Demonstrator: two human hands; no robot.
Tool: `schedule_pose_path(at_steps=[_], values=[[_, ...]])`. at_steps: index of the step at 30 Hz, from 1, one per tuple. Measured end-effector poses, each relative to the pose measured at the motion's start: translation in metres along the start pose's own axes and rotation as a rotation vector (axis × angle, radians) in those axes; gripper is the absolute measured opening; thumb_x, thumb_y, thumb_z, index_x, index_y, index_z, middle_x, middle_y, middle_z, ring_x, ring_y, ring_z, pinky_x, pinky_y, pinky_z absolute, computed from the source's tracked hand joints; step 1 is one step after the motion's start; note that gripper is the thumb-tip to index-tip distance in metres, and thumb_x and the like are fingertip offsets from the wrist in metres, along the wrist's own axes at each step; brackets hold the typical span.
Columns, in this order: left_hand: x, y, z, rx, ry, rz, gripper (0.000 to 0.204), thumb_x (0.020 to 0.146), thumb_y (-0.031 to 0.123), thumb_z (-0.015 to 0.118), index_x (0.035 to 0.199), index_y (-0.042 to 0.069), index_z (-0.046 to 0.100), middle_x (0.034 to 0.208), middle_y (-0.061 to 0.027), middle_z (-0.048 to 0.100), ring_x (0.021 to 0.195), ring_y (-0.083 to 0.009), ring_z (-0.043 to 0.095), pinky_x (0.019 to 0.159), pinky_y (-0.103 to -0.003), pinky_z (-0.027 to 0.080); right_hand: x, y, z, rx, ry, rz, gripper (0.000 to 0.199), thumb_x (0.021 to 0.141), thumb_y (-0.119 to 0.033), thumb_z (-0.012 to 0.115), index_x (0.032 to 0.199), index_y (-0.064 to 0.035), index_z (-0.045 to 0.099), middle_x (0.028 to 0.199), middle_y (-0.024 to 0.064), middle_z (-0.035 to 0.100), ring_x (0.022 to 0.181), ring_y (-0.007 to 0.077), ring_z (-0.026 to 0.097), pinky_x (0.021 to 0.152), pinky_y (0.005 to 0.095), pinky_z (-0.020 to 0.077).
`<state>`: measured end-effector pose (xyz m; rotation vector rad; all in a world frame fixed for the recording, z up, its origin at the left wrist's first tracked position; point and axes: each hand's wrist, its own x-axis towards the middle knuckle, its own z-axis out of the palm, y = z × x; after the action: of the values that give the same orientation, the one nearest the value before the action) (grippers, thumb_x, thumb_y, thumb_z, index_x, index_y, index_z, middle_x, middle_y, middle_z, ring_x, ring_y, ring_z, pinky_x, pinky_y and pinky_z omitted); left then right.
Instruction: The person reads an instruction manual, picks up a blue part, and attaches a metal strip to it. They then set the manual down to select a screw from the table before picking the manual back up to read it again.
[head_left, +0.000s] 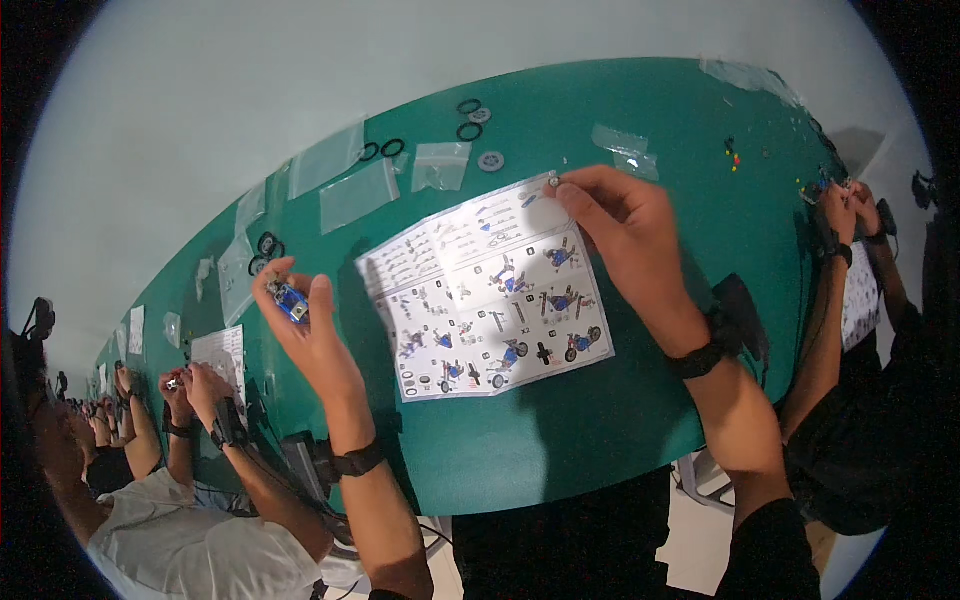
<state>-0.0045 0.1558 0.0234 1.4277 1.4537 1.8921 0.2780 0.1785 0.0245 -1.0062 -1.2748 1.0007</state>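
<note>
My left hand is raised over the table at the left of the sheet. Between its thumb and fingers it grips a small blue model assembly with silvery metal parts at one end. My right hand reaches to the far right corner of a folded paper instruction sheet with pictures of a blue model motorcycle. Thumb and forefinger pinch a small silvery round part there. Whether these fingers also hold the paper's corner I cannot tell.
On the green table lie black rubber rings, grey wheel discs and clear plastic bags. Small yellow and red pieces lie farther right. Co-workers' hands work at the right, and others at the left.
</note>
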Motion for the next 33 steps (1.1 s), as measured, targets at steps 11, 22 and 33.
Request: schedule_pose_path(at_steps=[11, 22, 33], values=[[0.003, -0.01, -0.002, -0.14, -0.226, -0.096, 0.027, 0.092, 0.03, 0.05, 0.104, 0.006, 0.052, 0.091, -0.0045, 0.05, 0.079, -0.0145, 0.046, 0.071, -0.029, 0.037, 0.001, 0.005, 0.003, -0.045, -0.045, -0.007, 0.019, 0.097, -0.013, 0.061, 0.103, 0.003, 0.069, 0.093, 0.0053, 0.072, 0.083, 0.0074, 0.063, 0.072, 0.0231, 0.0499], [-0.005, -0.002, 0.007, -0.102, -0.311, -0.161, 0.027, 0.093, 0.031, 0.047, 0.101, 0.006, 0.052, 0.091, -0.0036, 0.049, 0.079, -0.0136, 0.045, 0.073, -0.028, 0.037, 0.0, 0.002, 0.003, -0.066, -0.065, -0.003, 0.017, 0.096, -0.01, 0.061, 0.106, 0.0021, 0.069, 0.096, 0.0045, 0.072, 0.084, 0.007, 0.062, 0.072, 0.0227, 0.0498], [-0.021, -0.008, 0.019, 0.061, -0.578, -0.079, 0.02, 0.095, 0.017, 0.046, 0.111, 0.005, 0.053, 0.104, -0.0052, 0.05, 0.095, -0.0152, 0.047, 0.087, -0.027, 0.037, -0.004, 0.007, 0.004, -0.353, -0.044, -0.239, 0.017, 0.091, -0.01, 0.066, 0.106, -0.0035, 0.07, 0.091, 0.0073, 0.064, 0.081, 0.0173, 0.062, 0.067, 0.0299, 0.0485]])
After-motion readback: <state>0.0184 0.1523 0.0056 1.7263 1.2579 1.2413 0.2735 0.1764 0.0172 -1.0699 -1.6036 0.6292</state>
